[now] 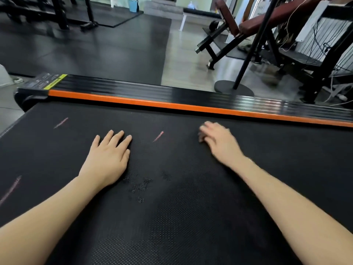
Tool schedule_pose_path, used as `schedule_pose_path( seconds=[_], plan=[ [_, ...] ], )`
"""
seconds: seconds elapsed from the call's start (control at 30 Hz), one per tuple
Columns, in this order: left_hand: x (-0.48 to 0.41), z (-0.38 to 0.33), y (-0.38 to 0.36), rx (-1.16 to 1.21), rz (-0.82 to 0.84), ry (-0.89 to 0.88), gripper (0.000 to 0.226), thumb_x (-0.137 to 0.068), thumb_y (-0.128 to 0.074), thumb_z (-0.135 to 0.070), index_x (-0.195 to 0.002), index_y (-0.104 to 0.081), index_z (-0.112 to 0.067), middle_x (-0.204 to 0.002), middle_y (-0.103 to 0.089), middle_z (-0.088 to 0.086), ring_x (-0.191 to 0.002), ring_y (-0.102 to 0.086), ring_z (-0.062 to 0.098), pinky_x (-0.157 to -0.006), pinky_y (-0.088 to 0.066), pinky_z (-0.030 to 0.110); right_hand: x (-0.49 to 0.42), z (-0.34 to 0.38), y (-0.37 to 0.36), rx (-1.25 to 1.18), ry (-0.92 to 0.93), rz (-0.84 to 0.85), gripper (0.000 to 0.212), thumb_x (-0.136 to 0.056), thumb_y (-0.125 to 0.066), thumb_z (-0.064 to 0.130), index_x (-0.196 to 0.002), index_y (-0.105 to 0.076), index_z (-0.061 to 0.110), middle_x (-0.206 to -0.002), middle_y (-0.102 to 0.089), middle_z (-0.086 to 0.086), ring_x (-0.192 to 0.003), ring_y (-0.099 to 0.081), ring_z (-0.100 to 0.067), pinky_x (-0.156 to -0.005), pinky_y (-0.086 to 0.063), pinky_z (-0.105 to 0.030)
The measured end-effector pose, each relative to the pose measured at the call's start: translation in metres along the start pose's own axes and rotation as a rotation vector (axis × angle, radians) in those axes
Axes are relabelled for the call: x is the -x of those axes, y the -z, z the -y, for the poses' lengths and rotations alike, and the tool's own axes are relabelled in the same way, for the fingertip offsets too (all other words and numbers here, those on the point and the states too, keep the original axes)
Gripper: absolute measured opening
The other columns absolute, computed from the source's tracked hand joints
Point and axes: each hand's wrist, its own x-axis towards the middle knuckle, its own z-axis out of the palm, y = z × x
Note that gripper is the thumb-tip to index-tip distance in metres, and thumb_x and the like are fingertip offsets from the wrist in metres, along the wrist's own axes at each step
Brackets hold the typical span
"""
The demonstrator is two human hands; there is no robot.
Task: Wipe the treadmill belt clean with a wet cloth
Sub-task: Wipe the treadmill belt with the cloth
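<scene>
The black textured treadmill belt [172, 217] fills the lower half of the view, with short pink marks and a few shiny wet-looking patches near its middle. My left hand [108, 157] lies flat on the belt, palm down, fingers straight and together. My right hand [217, 142] is on or just above the belt further right; it is motion-blurred and its fingers look loosely bent. No cloth shows in either hand or anywhere on the belt.
An orange strip and black side rail [191, 100] border the belt's far edge. Beyond it stand a black pole on a round base [234, 87], a dark red weight bench [248, 25] and cables at the right. Dark rubber floor mats [86, 48] lie at the left.
</scene>
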Motion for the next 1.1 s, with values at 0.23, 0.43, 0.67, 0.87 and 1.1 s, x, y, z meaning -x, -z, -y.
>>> schedule_pose_path(
  seconds=[0.23, 0.43, 0.67, 0.87, 1.1],
  plan=[
    [-0.002, -0.001, 0.000, -0.043, 0.005, 0.008, 0.051, -0.101, -0.015, -0.036, -0.151, -0.009, -0.028, -0.159, -0.008, -0.003, -0.146, 0.000, 0.020, -0.118, -0.002, 0.042, -0.077, 0.064, -0.051, 0.113, -0.140, -0.082, 0.032, -0.095, -0.035, 0.024, -0.114, -0.060, 0.020, -0.129, -0.051, -0.002, -0.123, -0.043, -0.027, -0.095, -0.032, -0.045],
    [0.000, 0.005, 0.000, -0.003, -0.010, -0.027, 0.083, -0.077, 0.013, -0.050, -0.150, -0.019, -0.028, -0.157, -0.018, -0.002, -0.146, -0.008, 0.021, -0.116, -0.004, 0.043, -0.075, 0.062, -0.044, 0.037, 0.104, 0.067, 0.036, -0.098, -0.045, 0.020, -0.133, -0.052, 0.019, -0.147, -0.040, -0.001, -0.135, -0.033, -0.027, -0.104, -0.030, -0.046],
    [0.000, -0.001, 0.001, 0.001, 0.004, 0.014, 0.061, -0.093, -0.002, -0.041, -0.151, -0.015, -0.028, -0.158, -0.013, -0.002, -0.146, -0.004, 0.021, -0.117, -0.002, 0.042, -0.071, 0.008, -0.032, 0.124, -0.372, -0.059, 0.032, -0.100, -0.040, 0.019, -0.126, -0.058, 0.017, -0.141, -0.044, -0.003, -0.136, -0.031, -0.029, -0.108, -0.024, -0.054],
    [-0.002, 0.002, 0.002, 0.065, -0.009, 0.005, 0.049, -0.102, -0.021, -0.034, -0.150, -0.018, -0.027, -0.158, -0.013, -0.006, -0.146, -0.003, 0.018, -0.117, -0.001, 0.041, -0.077, 0.110, -0.048, -0.056, 0.032, 0.069, 0.034, -0.101, -0.040, 0.021, -0.130, -0.057, 0.015, -0.147, -0.042, 0.000, -0.140, -0.028, -0.024, -0.112, -0.016, -0.041],
    [-0.002, 0.001, 0.001, 0.061, -0.036, 0.001, 0.049, -0.102, -0.025, -0.032, -0.150, -0.019, -0.026, -0.158, -0.014, -0.003, -0.146, -0.005, 0.020, -0.117, -0.002, 0.042, 0.042, 0.125, -0.025, -0.048, 0.651, -0.019, 0.034, -0.085, -0.042, 0.016, -0.102, -0.072, 0.011, -0.115, -0.069, -0.003, -0.119, -0.057, -0.022, -0.111, -0.023, -0.045]
  ],
)
